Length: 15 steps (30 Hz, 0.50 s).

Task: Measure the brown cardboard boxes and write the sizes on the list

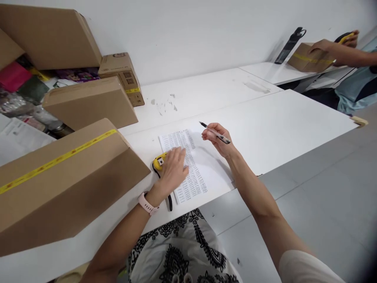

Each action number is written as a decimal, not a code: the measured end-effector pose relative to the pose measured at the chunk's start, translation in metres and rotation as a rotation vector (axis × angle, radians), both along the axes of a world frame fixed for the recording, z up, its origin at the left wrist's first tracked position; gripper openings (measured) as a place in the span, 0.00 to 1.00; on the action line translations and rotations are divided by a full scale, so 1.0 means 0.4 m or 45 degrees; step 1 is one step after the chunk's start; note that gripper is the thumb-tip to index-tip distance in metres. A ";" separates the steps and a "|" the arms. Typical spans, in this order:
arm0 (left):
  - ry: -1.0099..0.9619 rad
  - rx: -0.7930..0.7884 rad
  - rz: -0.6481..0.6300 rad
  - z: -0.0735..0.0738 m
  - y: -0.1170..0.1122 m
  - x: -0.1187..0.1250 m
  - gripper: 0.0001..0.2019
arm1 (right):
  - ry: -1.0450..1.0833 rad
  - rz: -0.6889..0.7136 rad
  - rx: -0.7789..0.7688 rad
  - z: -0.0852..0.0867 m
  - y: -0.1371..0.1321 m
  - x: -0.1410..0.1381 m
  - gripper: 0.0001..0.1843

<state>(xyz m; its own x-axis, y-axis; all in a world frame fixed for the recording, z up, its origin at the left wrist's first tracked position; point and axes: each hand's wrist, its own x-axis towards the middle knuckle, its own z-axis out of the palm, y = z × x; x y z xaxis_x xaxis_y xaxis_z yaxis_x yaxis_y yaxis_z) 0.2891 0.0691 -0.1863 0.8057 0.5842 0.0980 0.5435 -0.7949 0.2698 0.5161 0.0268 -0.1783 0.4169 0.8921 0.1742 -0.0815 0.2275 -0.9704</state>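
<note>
A printed sheet of paper [203, 165] with columns of small text lies on the white table [279, 125] in front of me. My left hand [172, 171] rests flat on the sheet's left part, fingers stretched out, beside a yellow tape measure [159, 161] with a black strap. My right hand [216, 137] hovers just above the sheet's upper right, fingers closed on a pen [215, 133] whose tip points up and left. A pink watch [148, 204] sits on my left wrist.
A large cardboard box with yellow tape [64, 181] stands at my left, with several more boxes [88, 102] and packaged goods behind it. At the far right another person's hands [326, 47] work on a taped box [309, 58] on a second table. Grey floor lies to the right.
</note>
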 end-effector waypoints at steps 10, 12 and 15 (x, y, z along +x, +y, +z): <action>0.140 -0.133 -0.191 -0.039 -0.048 0.051 0.36 | 0.049 0.135 -0.190 -0.049 0.035 -0.045 0.32; 0.139 -0.112 -0.188 -0.042 -0.048 0.050 0.36 | 0.008 0.148 -0.208 -0.057 0.037 -0.050 0.26; 0.151 -0.065 -0.191 -0.046 -0.048 0.049 0.37 | -0.122 0.025 -0.234 -0.077 0.039 -0.054 0.19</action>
